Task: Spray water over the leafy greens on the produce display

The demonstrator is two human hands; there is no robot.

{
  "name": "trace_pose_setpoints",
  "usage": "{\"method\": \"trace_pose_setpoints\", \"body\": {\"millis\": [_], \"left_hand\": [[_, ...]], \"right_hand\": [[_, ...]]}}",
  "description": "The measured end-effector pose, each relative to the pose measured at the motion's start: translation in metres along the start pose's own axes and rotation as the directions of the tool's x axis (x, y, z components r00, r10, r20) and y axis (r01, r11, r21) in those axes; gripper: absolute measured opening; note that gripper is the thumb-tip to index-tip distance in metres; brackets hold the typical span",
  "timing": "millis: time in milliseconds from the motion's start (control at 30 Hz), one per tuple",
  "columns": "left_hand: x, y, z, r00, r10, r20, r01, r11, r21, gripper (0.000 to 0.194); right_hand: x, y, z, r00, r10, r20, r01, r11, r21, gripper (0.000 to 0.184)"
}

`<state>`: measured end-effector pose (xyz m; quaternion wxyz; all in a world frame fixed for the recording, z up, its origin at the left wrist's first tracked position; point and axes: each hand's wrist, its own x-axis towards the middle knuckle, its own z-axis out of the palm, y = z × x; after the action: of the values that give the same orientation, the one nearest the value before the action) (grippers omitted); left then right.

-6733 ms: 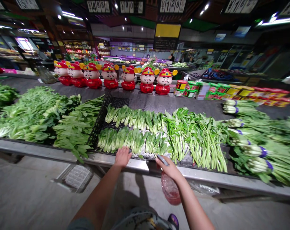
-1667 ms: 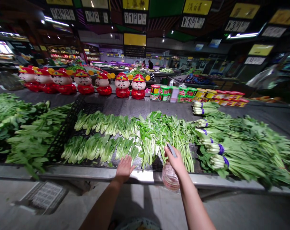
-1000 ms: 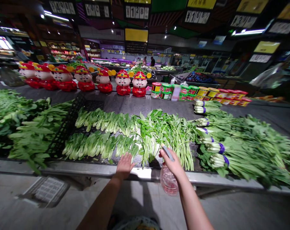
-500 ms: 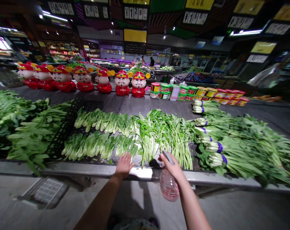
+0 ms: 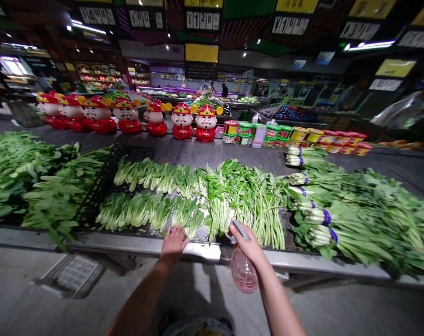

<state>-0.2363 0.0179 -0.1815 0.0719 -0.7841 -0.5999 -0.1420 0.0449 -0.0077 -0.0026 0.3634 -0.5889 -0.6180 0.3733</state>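
My right hand (image 5: 246, 241) is closed around the neck of a clear, pinkish spray bottle (image 5: 244, 271) with a grey top, held upright at the stand's front edge. My left hand (image 5: 173, 243) is open with fingers spread, by the front row of bok choy (image 5: 131, 211); whether its fingertips touch the stems I cannot tell. A second row of bok choy (image 5: 159, 176) lies behind. Long-stemmed leafy greens (image 5: 249, 200) lie just beyond the bottle, wet-looking and shiny, with stems toward me.
Bunches tied with purple bands (image 5: 322, 216) lie on the right. Loose greens (image 5: 51, 200) and a black crate wall (image 5: 102, 186) are left. Red figurine jars (image 5: 182, 122) and stacked tubs (image 5: 298, 134) line the back. A metal edge (image 5: 128, 242) runs in front; a grey crate (image 5: 72, 275) sits below.
My left hand has shifted slightly left along the front edge. My right hand and the spray bottle have moved a little left too. The view has turned slightly; the vegetables lie as before.
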Motion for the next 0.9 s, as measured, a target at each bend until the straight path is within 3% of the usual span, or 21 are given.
{"method": "trace_pose_setpoints", "body": {"millis": [333, 633, 900], "left_hand": [[-0.003, 0.001, 0.005, 0.995, 0.002, -0.102, -0.008, 0.999, -0.054, 0.043], [-0.003, 0.003, -0.001, 0.999, -0.026, -0.029, 0.023, 0.996, -0.087, 0.046], [-0.001, 0.006, -0.008, 0.997, -0.066, 0.044, 0.07, 0.992, -0.1, 0.049]], "right_hand": [[-0.003, 0.006, 0.002, 0.999, -0.025, 0.038, 0.029, 0.995, -0.098, 0.044], [-0.007, -0.007, 0.006, 0.987, -0.028, 0.159, 0.03, 0.999, -0.016, 0.043], [-0.009, 0.001, 0.023, 0.983, -0.027, 0.18, 0.043, 0.995, -0.089, 0.042]]}}
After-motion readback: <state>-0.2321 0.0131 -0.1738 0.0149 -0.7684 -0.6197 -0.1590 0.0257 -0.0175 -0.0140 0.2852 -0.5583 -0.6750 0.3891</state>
